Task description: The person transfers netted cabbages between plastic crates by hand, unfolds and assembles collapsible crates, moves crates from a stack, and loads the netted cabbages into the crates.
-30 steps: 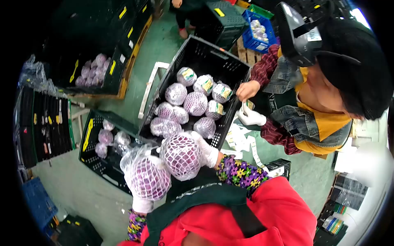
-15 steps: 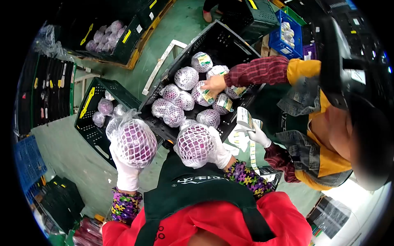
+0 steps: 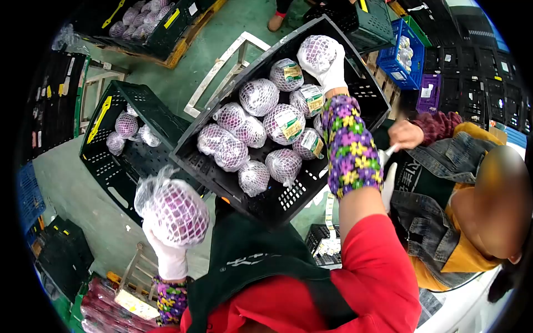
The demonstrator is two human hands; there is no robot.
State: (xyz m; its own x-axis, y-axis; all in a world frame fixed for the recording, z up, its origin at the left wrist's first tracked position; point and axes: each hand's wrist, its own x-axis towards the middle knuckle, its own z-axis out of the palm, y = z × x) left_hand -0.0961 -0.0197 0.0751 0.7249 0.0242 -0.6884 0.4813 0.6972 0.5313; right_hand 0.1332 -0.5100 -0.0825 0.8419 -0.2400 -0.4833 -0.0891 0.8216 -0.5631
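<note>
My gloved left hand (image 3: 167,256) holds a purple cabbage (image 3: 180,213) in a white foam net and clear film, to the left of the large black crate (image 3: 252,208). Over the crate's far end, my gloved right hand (image 3: 334,71) is closed on another netted purple cabbage (image 3: 316,53); whether it rests on the crate floor I cannot tell. Several netted cabbages lie in that crate. Some bear labels, such as the labelled cabbage (image 3: 284,123) in the middle; others nearer me, like the unlabelled cabbage (image 3: 254,177), show none.
On the right stands a co-worker (image 3: 438,194), fingers at their white glove (image 3: 390,155). A tilted dark green crate (image 3: 114,161) with several cabbages is at left. Farther off are another crate (image 3: 161,41) of cabbages, a blue crate (image 3: 397,66) and a white metal frame (image 3: 222,69).
My right hand has carried its cabbage from the crate's near edge to its far end. The co-worker's hand has left the crate, and their label roll is out of sight. My left hand keeps its cabbage.
</note>
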